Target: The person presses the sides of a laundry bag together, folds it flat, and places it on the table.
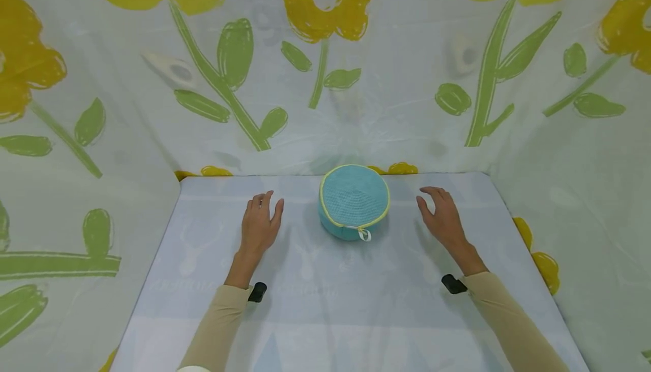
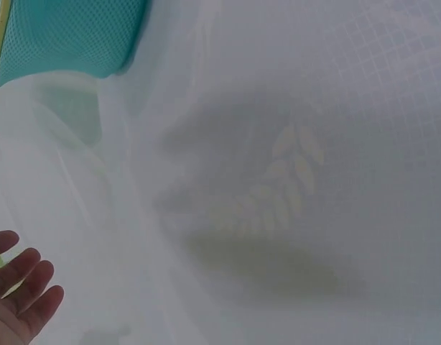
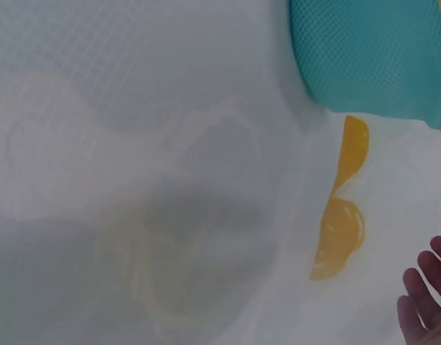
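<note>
A round turquoise mesh bag [image 1: 354,195] with yellow piping and a white loop at its zipper stands on the table, between the two hands. To its left is my left hand [image 1: 260,225], held over the table with fingers loosely bent and touching nothing. My right hand [image 1: 443,217] is on the other side, likewise apart from the bag, its fingers relaxed. In the left wrist view the bag's mesh side [image 2: 70,36] shows at the upper left, the fingers [image 2: 34,280] at the lower left. The right wrist view has the bag [image 3: 375,57] at the upper right.
A pale cloth with faint prints covers the table [image 1: 315,298]. Hanging fabric [image 1: 396,95] with yellow flowers and green leaves closes off the back and both sides. A dark wrist camera [image 1: 257,292] sits at the left cuff, another camera [image 1: 454,284] at the right.
</note>
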{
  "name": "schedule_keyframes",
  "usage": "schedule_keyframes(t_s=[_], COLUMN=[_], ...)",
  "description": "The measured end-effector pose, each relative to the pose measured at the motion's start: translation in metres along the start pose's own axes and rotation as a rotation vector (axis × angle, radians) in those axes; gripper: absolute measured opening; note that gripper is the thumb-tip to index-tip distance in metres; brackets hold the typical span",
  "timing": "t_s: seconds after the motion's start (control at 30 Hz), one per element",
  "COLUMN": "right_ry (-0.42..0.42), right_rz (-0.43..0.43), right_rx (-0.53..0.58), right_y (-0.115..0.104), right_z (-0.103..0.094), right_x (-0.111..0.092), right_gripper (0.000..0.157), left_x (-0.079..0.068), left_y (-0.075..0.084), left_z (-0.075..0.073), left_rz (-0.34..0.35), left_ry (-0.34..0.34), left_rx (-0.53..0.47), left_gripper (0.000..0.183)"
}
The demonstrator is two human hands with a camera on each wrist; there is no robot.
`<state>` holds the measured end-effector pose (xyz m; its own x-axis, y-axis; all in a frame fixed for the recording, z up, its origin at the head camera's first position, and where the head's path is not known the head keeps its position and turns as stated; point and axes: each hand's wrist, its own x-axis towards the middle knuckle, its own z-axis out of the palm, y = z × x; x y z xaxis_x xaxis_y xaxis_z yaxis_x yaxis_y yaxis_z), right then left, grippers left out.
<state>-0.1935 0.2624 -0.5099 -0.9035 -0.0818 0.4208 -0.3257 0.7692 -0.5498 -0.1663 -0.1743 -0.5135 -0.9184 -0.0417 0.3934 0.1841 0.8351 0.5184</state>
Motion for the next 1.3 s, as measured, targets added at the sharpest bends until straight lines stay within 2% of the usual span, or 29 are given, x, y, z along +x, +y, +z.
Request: schedule_keyframes(t_s=[0.13,0.43,0.9,1.3], right_ry=[-0.004,0.008,0.008,-0.054], right_rz=[0.022,0.001,0.071,0.141], right_rx=[0.025,0.122,0.224,0.26], right_y=[-0.007,-0.016,-0.03,-0.044], right_z=[0.001,0.009,0.019,0.027], right_x=[0.002,0.005,0.008,0.01], right_gripper=[0.029,0.029,0.032,0.033], left_x=[0.001,0.003,0.006,0.01], left_y=[0.007,0.022,0.049,0.067], left_z=[0.003,0.009,0.021,0.037], left_rz=[-0.007,-0.043,-0.033,-0.074], left_ry=[0.004,-0.011,0.013,-0.013], left_rx=[-0.035,-0.115,-0.207,-0.29], left_gripper=[0.046,0.046,0.043,0.04])
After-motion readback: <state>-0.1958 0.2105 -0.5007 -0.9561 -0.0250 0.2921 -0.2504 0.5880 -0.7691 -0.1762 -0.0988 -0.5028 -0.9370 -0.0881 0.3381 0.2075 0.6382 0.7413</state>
